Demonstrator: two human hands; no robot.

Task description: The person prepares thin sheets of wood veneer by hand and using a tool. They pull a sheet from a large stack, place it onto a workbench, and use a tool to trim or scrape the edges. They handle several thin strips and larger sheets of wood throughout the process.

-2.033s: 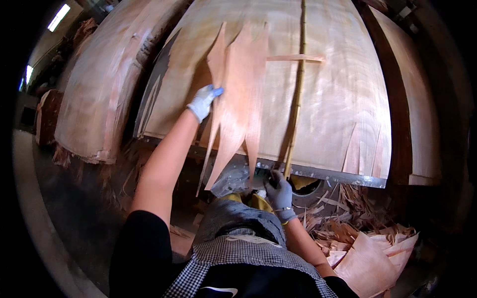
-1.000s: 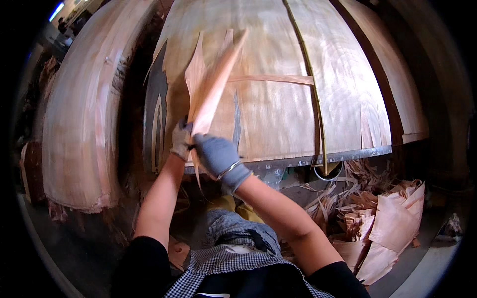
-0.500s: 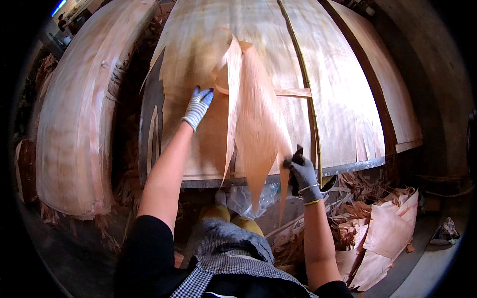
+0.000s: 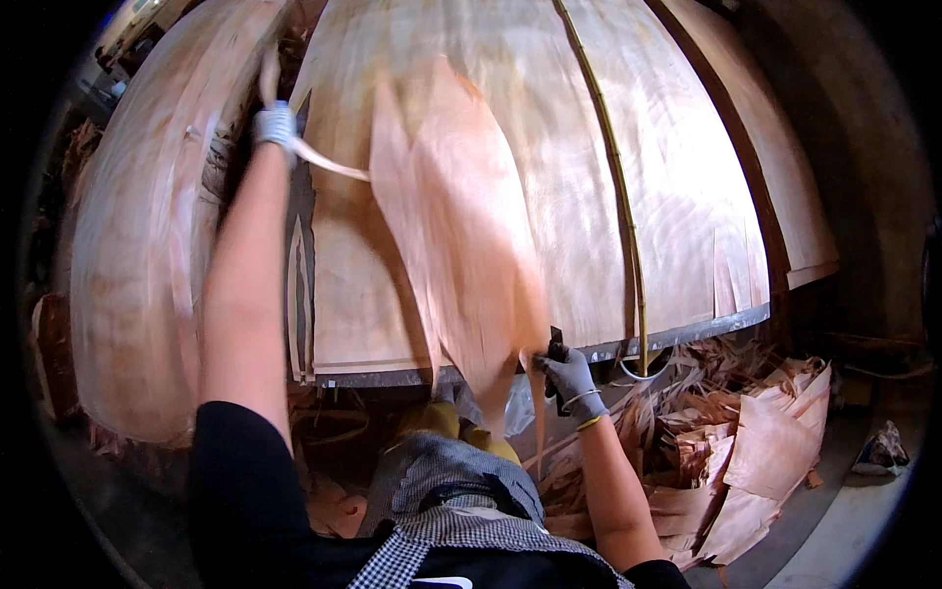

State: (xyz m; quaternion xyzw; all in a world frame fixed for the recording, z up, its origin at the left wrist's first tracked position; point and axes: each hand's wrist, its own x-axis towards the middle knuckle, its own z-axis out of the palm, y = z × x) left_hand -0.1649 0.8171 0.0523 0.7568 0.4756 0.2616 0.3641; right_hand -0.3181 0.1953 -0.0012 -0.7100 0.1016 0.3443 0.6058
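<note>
A torn, pointed sheet of thin wood veneer [image 4: 466,206] is lifted over the wide veneer stack [image 4: 343,285], its lower tips hanging past the near edge. My right hand [image 4: 574,381], in a grey glove, is closed around a black tool [image 4: 556,351] whose kind I cannot make out. The sheet's lower right edge meets this hand. At the stack's far left side, my left hand [image 4: 276,126], in a striped glove and smeared by motion, is closed on a narrow veneer strip [image 4: 334,165]. One end of the strip sticks up above the hand; the other reaches the sheet.
A long thin bamboo stick [image 4: 610,147] lies lengthwise over the stack. Another veneer stack [image 4: 137,255] stands at left, a further one [image 4: 756,147] at right. Torn veneer scraps [image 4: 756,452] are heaped on the floor at lower right. A clear plastic bag [image 4: 520,404] hangs below the near edge.
My left hand has swung far left and away, now with a veneer strip in it. The torn sheet has shifted left and spread out. My right hand has moved slightly left and nearer.
</note>
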